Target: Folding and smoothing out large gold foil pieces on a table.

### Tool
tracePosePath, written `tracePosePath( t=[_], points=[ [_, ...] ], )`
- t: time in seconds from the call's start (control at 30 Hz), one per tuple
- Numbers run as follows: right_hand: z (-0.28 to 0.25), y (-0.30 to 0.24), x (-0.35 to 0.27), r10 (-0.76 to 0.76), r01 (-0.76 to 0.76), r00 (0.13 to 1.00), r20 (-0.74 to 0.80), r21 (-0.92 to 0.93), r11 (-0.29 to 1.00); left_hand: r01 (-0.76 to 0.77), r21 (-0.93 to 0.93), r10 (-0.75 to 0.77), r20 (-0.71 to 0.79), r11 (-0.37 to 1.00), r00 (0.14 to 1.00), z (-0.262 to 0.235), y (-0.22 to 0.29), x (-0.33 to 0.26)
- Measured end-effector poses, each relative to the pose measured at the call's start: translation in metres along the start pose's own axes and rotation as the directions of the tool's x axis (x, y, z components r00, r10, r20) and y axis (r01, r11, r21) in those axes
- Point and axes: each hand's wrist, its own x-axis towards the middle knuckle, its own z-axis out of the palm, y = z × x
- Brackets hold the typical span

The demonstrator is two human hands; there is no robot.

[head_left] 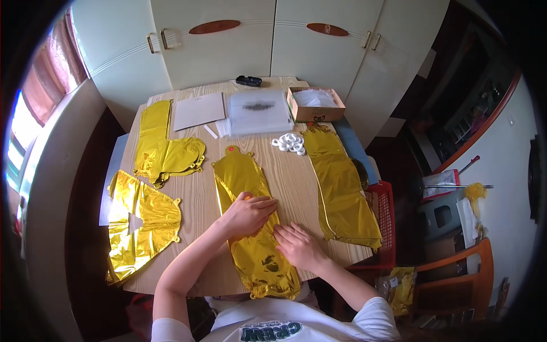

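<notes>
Wooden table point(290, 182) in front of white cupboards. Both hands flat, fingers spread, pressing on centre gold foil balloon point(253, 228) at near edge: left hand point(248, 214), right hand point(297, 245) just beside it. More gold balloons point(342, 182) left and right.

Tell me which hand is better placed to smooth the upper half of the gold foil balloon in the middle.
Left. The left hand lies flat on the middle gold foil balloon, further up it. The right hand rests lower, at its right edge.
</notes>
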Motion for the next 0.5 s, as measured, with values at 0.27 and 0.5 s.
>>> tracePosePath(
  t=[0.27, 0.5],
  points=[
    [-0.002, 0.0, 0.001, -0.024, 0.024, 1.0, 0.0, -0.035, 0.999, 0.056, 0.157, -0.046, -0.063, 0.986, 0.997, 0.007, -0.022, 0.009],
    [0.0, 0.001, 0.0, -0.025, 0.025, 1.0, -0.009, -0.017, 1.0, 0.122, 0.125, -0.123, -0.004, 0.985, 0.992, -0.006, -0.019, 0.006]
  ],
)
